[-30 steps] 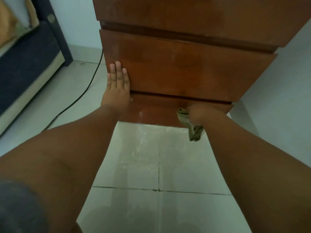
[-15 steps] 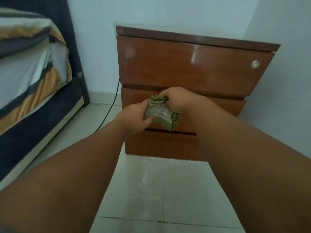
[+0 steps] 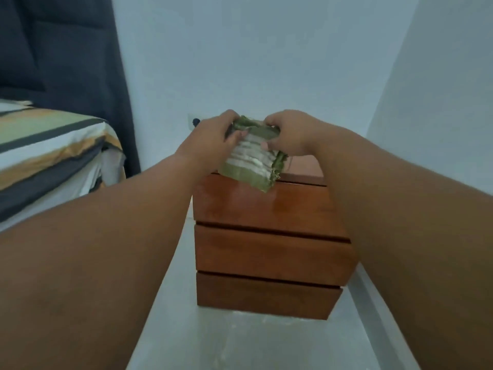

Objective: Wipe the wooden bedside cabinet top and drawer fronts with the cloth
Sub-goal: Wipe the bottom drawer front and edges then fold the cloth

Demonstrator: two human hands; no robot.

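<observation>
Cloth [image 3: 252, 158] is up in the air, pinched between both hands, green with pale stripes across the middle. Left hand [image 3: 213, 141] grips its upper left edge, thumb on the front of the fabric, and right hand [image 3: 289, 136] has the upper right corner clamped between thumb and fingers. The rest of the rag hangs down from that two-handed grip, its frayed bottom corner overlapping the top drawer front [image 3: 269, 206] in view; can't tell if it actually touches the wood. Directly below the grip is the wooden bedside cabinet [image 3: 269, 252], three plain drawer fronts stacked, standing on pale floor tiles [image 3: 234, 340]. A sliver of the cabinet top shows just right of the cloth. Off to the left of the hands there's a bed [image 3: 48, 145] with a striped cover, and behind the grip a wall socket [image 3: 193, 121] peeks out.
</observation>
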